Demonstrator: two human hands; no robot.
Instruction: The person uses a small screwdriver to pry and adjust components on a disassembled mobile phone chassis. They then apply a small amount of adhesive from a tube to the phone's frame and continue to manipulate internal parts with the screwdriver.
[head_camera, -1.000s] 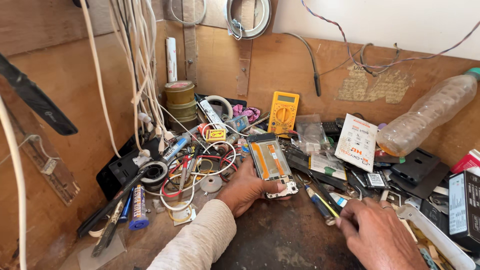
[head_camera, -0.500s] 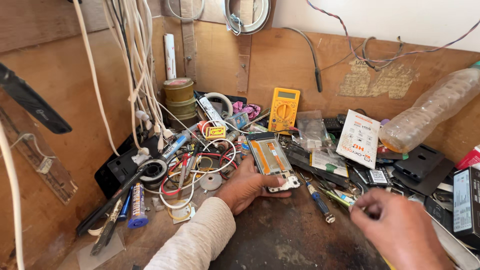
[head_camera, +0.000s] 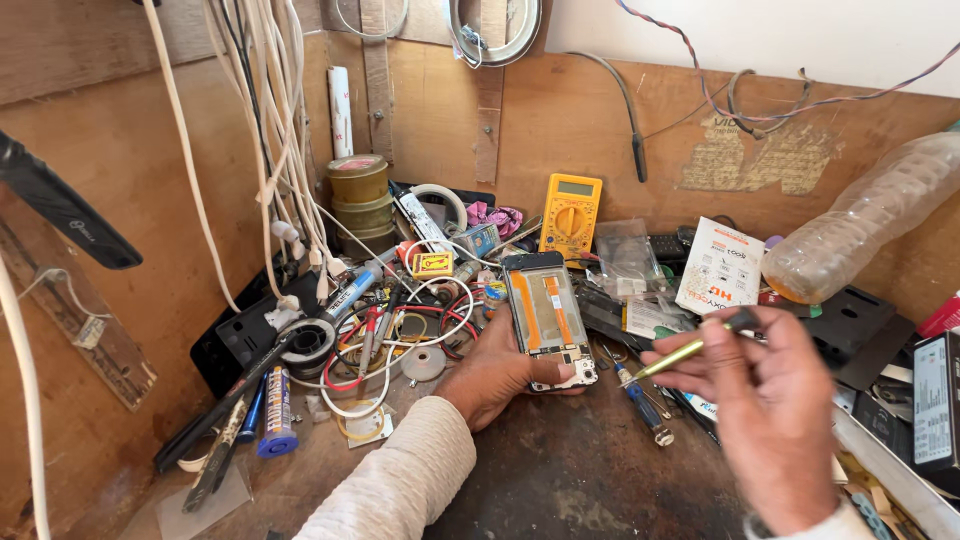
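We hold the opened smartphone chassis with orange flex strips (head_camera: 545, 315) flat on the dark worn bench (head_camera: 560, 480) under the curled left hand (head_camera: 495, 370), long axis pointing away, while the right hand (head_camera: 765, 400), just right, pinches a slim yellow-green tool (head_camera: 690, 350) angled tip-down toward its lower corner.

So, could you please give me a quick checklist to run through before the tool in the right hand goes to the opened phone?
1. Phone steadied: ok. The left hand holds the opened phone against the bench.
2. Tool gripped: ok. The right hand pinches a slim yellow tool, its tip pointing toward the phone.
3. Tool clear of the phone: ok. It is raised, with a gap between tip and phone.
4. Tip type suits the work: cannot tell, too blurred.
5. Path clear: not ok. A blue-handled screwdriver and loose clutter lie between hand and phone.
6. Phone's inside exposed: ok. Two orange strips face up.
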